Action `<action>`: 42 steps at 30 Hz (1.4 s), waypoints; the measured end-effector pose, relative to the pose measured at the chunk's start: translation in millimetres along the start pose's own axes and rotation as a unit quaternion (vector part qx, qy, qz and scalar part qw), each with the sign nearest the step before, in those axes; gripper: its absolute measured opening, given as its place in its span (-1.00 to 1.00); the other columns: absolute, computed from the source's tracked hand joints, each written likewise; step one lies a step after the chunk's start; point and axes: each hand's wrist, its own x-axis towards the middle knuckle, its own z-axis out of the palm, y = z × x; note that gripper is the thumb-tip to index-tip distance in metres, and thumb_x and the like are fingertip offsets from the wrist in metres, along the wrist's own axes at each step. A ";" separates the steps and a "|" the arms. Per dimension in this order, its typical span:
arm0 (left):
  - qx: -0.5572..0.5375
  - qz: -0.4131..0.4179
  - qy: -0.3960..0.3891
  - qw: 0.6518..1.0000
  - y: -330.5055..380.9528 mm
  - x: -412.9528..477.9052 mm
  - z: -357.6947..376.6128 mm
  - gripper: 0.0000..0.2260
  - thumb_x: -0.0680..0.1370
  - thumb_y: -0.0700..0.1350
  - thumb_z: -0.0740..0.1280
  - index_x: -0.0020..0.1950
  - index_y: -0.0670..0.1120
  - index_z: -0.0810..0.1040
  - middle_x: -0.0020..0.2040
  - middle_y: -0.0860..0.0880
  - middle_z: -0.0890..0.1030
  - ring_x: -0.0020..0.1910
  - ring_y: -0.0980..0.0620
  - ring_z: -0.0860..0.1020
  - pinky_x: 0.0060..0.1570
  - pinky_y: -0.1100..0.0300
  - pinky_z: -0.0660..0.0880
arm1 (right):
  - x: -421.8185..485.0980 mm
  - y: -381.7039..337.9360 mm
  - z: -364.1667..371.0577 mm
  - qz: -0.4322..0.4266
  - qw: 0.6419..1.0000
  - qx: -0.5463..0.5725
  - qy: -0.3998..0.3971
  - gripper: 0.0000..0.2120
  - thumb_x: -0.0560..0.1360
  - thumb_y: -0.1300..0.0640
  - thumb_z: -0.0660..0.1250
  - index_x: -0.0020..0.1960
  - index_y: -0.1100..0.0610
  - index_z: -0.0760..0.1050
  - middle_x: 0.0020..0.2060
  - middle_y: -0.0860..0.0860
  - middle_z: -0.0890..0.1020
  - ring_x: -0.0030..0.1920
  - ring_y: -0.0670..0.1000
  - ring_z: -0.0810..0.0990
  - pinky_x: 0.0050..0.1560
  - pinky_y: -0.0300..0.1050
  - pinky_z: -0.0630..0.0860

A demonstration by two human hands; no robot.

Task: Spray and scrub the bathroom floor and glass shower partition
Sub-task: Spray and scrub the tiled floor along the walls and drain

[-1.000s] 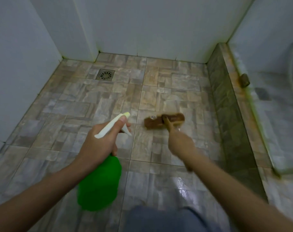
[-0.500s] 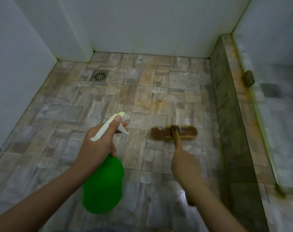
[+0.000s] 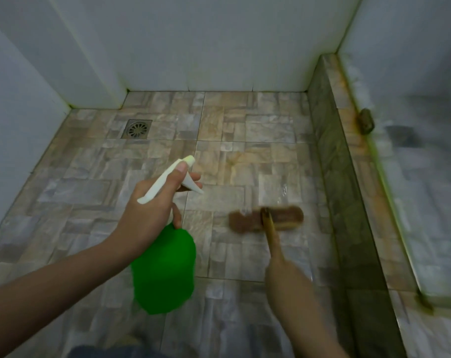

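Two full hands: your left fingers [image 3: 180, 168] wrap the spray bottle [image 3: 165, 270] at its neck, nozzle aimed at the far wall [image 3: 219, 47]; your blurred right hand [image 3: 286, 280] grips the brush [image 3: 267, 218], handle toward you, head crosswise on the floor [image 3: 90, 189].

Place: a bathroom, in its shower area.
Underfoot: stone-look tiled floor [image 3: 245, 151], wet sheen near the curb [image 3: 332, 156].
Drain [image 3: 136, 129]: round grate, far left corner.
Walls [image 3: 206, 42]: plain white.
Right side: glass partition [image 3: 425, 215] standing on the tiled curb.
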 end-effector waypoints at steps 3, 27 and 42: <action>-0.005 0.000 -0.015 1.000 6.9 3.2 -9.6 -0.75 0.51 0.34 0.17 -0.21 0.48 0.63 0.07 0.23 0.71 -0.35 -0.26 0.60 -0.36 0.20 0.47 | -4.1 -4.5 -1.2 -0.005 1.000 -0.009 0.007 -0.29 0.60 0.29 0.05 0.56 -0.15 -0.23 -0.21 0.04 0.57 -0.26 0.00 0.57 -0.21 -0.06 0.50; -0.058 -0.043 -0.042 0.996 -36.1 46.0 -27.9 -0.78 0.47 0.31 0.18 -0.23 0.49 0.62 -0.01 -0.39 0.66 -0.57 0.06 0.46 -0.38 0.22 0.47 | 125.6 -2.9 -55.4 -0.055 0.986 -0.142 0.071 -0.27 0.60 0.17 0.07 0.47 -0.37 -0.30 -0.31 0.09 0.53 -0.44 0.08 0.51 -0.44 -0.06 0.49; -0.077 -0.044 0.040 0.995 -27.5 75.5 -44.9 -0.77 0.51 0.34 0.19 -0.22 0.49 0.63 -0.06 0.28 0.72 -0.56 0.05 0.46 -0.29 0.11 0.47 | 110.8 -14.9 -64.6 -0.103 0.975 -0.193 -0.038 -0.29 0.62 0.10 0.12 0.42 -0.37 -0.31 -0.16 0.13 0.63 -0.22 0.13 0.63 -0.26 -0.07 0.53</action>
